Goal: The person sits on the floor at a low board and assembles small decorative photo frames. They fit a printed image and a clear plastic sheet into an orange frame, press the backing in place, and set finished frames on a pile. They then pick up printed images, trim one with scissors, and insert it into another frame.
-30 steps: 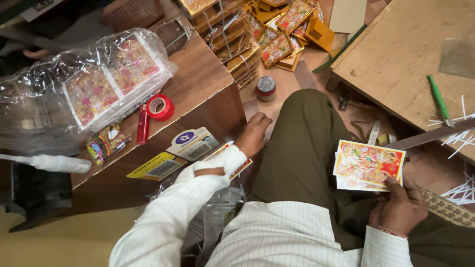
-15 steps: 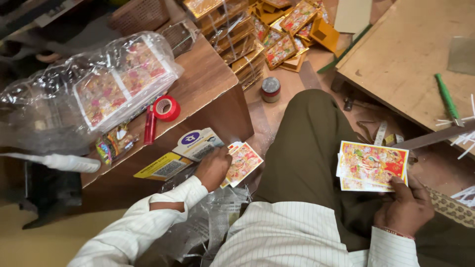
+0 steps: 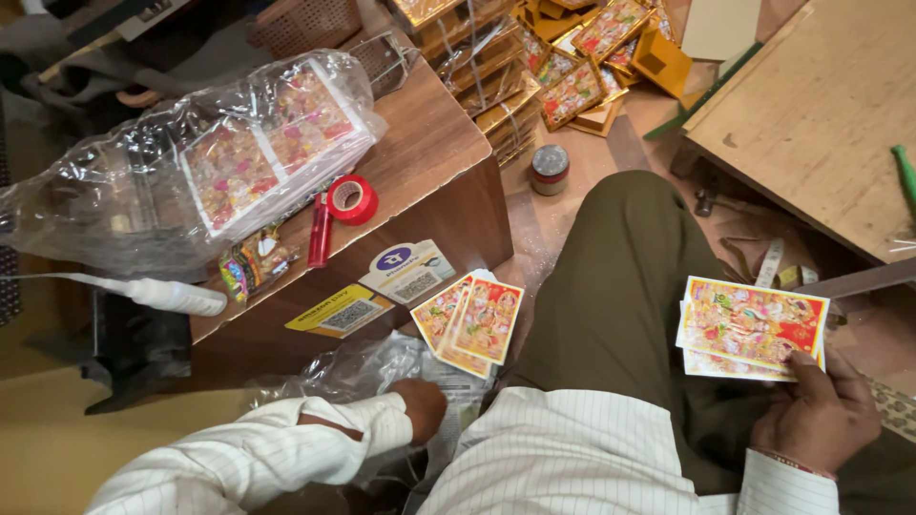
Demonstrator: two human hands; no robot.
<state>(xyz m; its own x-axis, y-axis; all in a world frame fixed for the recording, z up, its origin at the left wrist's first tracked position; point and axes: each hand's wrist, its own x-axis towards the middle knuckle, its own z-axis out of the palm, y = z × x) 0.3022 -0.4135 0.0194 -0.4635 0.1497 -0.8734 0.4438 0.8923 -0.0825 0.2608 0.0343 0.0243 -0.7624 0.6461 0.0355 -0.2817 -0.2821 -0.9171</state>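
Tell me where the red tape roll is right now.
In the head view, the red tape roll lies on the wooden table at upper left, beside the plastic-wrapped print stack, far from both hands.

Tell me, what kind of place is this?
Probably a small picture-framing workshop. Gold frames lie piled on the floor, printed cards are in the right hand, and a tape roll sits on the wooden table.

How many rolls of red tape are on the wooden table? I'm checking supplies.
1: a red tape roll lies on the wooden table, beside the plastic-wrapped picture bundle. More could be hidden under that plastic.
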